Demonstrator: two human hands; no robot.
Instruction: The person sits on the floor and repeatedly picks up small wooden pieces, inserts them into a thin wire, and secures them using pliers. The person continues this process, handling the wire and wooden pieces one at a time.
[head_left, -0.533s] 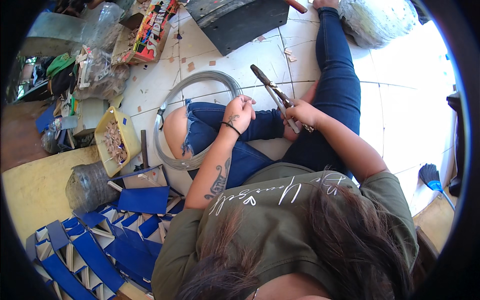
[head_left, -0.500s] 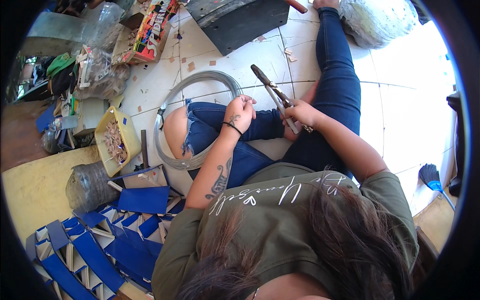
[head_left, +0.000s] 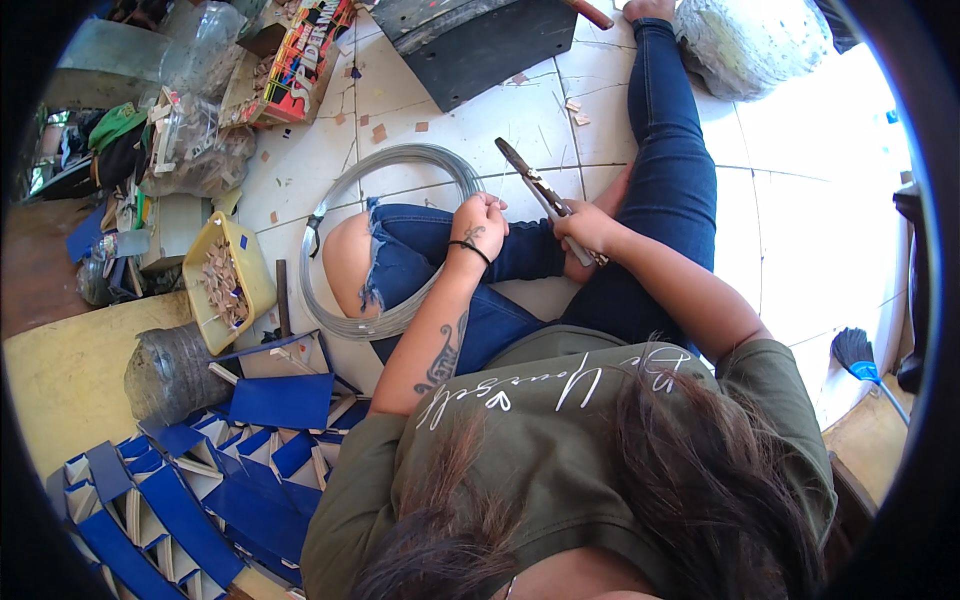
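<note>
A large coil of grey wire (head_left: 345,185) rests around my bent left knee, partly on the floor. My left hand (head_left: 482,225) is closed in a pinch at the coil's right side, with a thin strand of wire (head_left: 504,184) rising from its fingers. To the right of it, my right hand (head_left: 590,226) grips a dark and grey plier-like tool (head_left: 530,178). The tool's long end points up and left, above my left hand and apart from it. My right fingers partly hide its handles.
Thin wire bits (head_left: 545,135) and small wooden chips (head_left: 379,133) lie on the white tiles (head_left: 430,165). A yellow bin (head_left: 262,265) of wooden pieces stands left. Blue wooden pieces (head_left: 285,400) are piled lower left. Ahead are a dark box (head_left: 480,60) and a printed carton (head_left: 300,70).
My right hand and the tool have shifted slightly left, and the tool's two long parts look closer together. The left hand keeps its pinch. The whole view has moved slightly.
</note>
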